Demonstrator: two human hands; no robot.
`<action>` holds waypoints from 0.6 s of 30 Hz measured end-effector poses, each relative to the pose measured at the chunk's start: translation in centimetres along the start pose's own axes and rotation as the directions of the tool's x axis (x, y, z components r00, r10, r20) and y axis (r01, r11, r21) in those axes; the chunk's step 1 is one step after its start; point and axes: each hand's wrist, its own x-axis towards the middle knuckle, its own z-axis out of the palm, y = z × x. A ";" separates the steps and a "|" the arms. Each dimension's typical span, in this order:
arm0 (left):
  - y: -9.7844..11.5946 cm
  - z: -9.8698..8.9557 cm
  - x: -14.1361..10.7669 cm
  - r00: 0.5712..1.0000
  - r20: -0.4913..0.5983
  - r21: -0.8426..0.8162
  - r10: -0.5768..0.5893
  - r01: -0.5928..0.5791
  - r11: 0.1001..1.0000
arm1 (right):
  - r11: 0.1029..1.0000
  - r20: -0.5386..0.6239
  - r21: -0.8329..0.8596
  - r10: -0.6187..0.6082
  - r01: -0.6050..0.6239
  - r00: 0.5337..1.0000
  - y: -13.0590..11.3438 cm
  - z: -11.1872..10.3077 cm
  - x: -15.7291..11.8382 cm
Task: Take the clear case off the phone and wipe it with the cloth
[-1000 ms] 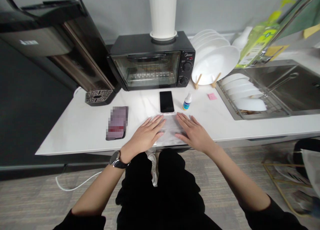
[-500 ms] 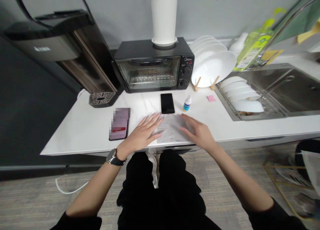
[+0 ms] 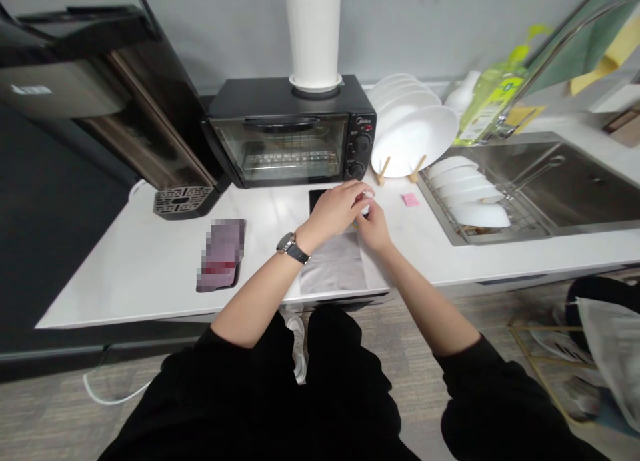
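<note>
Both hands meet at the small white bottle point(image 3: 366, 206), which stands between my fingers and is mostly hidden by them. My left hand point(image 3: 337, 207) reaches across from the left with its fingers curled over the bottle's top. Against the bottle's lower right side, my right hand point(image 3: 374, 227) has its fingers closed. A thin grey cloth point(image 3: 334, 267) lies flat at the counter's front edge, below my left wrist. The black phone point(image 3: 316, 198) is partly covered by my left hand. Farther left lies a second phone point(image 3: 221, 255) with a blurred screen.
Behind my hands stands a toaster oven point(image 3: 290, 147) with a white pot point(image 3: 314, 41) on top. A water dispenser point(image 3: 183, 201) is at the left. White plates point(image 3: 415, 137), a pink note point(image 3: 411, 199) and a sink rack with bowls point(image 3: 480, 215) are at the right.
My hands have left the cloth, moved up and right, and closed around the small bottle. My left forearm now crosses over the cloth's upper left. The camera view has shifted slightly right.
</note>
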 end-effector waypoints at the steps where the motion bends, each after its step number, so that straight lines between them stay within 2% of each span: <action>1: -0.1 0.2 0.2 1.000 0.012 0.000 0.015 -0.015 1.000 | 1.000 -0.003 0.004 0.002 -0.002 1.000 0.1 0.0 -0.1; 4: -0.5 1.2 0.0 1.000 -0.017 0.033 0.010 -0.010 0.999 | 1.000 0.003 0.025 0.002 -0.002 1.000 0.1 0.2 -0.2; 7: -0.6 2.5 -0.6 0.992 -0.129 0.031 -0.015 0.019 0.999 | 0.999 0.013 0.049 -0.003 0.002 1.000 -0.2 0.4 -0.2; 9: -0.1 2.3 -0.6 0.970 -0.239 -0.031 -0.040 0.034 0.999 | 0.998 0.018 0.057 0.000 -0.001 1.000 -0.5 0.4 -0.2; 10: 0.3 1.6 -0.3 0.951 -0.303 -0.070 -0.054 0.035 0.997 | 0.998 0.019 0.057 0.006 -0.007 1.000 -0.7 0.4 -0.3; 12: 1.3 -0.6 0.7 0.865 -0.493 -0.125 -0.096 0.039 0.991 | 0.998 0.019 0.054 0.024 -0.025 1.000 -0.9 0.3 -0.4; 13: 1.7 -2.0 1.3 0.823 -0.560 -0.133 -0.097 0.026 0.991 | 0.998 0.018 0.053 0.034 -0.034 0.999 -0.9 0.3 -0.5; 14: 2.1 -3.2 1.9 0.811 -0.579 -0.141 -0.086 0.004 0.990 | 0.998 0.018 0.053 0.043 -0.043 0.999 -0.9 0.2 -0.5; 15: 2.2 -4.2 2.4 0.815 -0.574 -0.151 -0.076 -0.015 0.988 | 0.997 0.020 0.054 0.050 -0.051 0.999 -1.0 0.2 -0.6; 16: 2.1 -4.8 2.8 0.837 -0.543 -0.168 -0.071 -0.026 0.985 | 0.997 0.022 0.057 0.056 -0.057 0.998 -1.0 0.2 -0.6; 18: 1.1 -4.5 3.1 0.879 -0.473 -0.214 -0.065 -0.043 0.976 | 0.996 0.023 0.060 0.064 -0.066 0.998 -1.0 0.1 -0.5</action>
